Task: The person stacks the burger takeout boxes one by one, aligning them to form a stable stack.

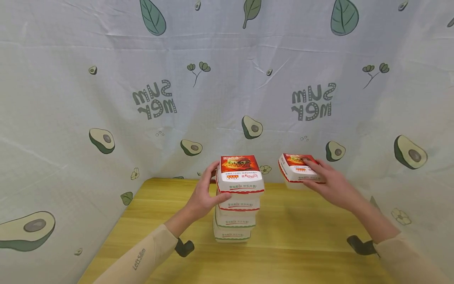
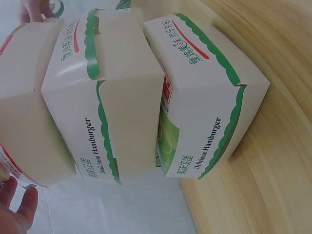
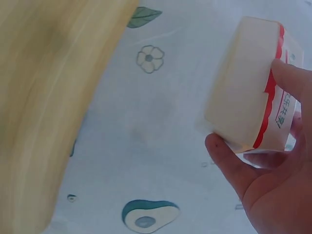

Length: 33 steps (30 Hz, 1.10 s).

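Note:
Several white cardboard hamburger boxes stand in a stack [image 1: 238, 221] on the table, a little unevenly aligned. The top hamburger box [image 1: 244, 177] has a burger picture and red scalloped trim. My left hand [image 1: 203, 197] grips it from the left, thumb at its front lower edge and fingers along the far side. The lower boxes [image 2: 204, 97] carry green trim. To the right of the stack, my right hand [image 1: 335, 185] holds another red-trimmed hamburger box [image 1: 296, 167] above the table, closed lid up. In the right wrist view, thumb and fingers span this hamburger box [image 3: 248, 83].
The wooden table [image 1: 298, 232] reaches back to a pale hanging cloth [image 1: 220, 94] printed with avocados, leaves and lettering. Dark wrist straps [image 1: 184, 248] show at both sleeves. The table's left edge runs diagonally beside the left forearm.

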Tool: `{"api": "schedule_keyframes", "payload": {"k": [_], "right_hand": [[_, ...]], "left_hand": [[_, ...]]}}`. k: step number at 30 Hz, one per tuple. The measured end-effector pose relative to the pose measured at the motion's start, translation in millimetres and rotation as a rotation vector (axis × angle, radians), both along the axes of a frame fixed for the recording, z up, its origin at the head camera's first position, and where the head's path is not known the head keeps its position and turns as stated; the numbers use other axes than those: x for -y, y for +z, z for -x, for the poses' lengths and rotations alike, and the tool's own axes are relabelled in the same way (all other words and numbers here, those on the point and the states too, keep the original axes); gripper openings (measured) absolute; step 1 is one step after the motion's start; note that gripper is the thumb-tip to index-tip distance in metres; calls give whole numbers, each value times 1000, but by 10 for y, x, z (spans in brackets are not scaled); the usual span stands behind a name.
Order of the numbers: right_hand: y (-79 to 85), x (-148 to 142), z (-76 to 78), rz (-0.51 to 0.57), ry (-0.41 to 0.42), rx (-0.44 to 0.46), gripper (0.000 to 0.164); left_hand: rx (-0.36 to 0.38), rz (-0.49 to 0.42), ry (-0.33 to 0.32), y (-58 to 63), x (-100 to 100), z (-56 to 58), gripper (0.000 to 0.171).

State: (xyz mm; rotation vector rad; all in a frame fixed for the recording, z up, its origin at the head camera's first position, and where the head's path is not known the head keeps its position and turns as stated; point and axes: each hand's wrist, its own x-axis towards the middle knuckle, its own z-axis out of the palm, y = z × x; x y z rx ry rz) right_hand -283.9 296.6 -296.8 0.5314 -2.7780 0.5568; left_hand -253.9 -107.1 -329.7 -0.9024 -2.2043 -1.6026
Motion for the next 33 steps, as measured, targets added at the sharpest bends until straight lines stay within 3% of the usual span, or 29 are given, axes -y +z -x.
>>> {"api": "schedule_keyframes", "payload": {"k": [12,33], "right_hand": [[317,236,-115,-32,34,-37,76],[684,516,-251,-45,65,-75,74]], "left_hand": [[36,-15,-5,1,6,-23,89],[38,-11,-4,28,-3,-37,90]]}}
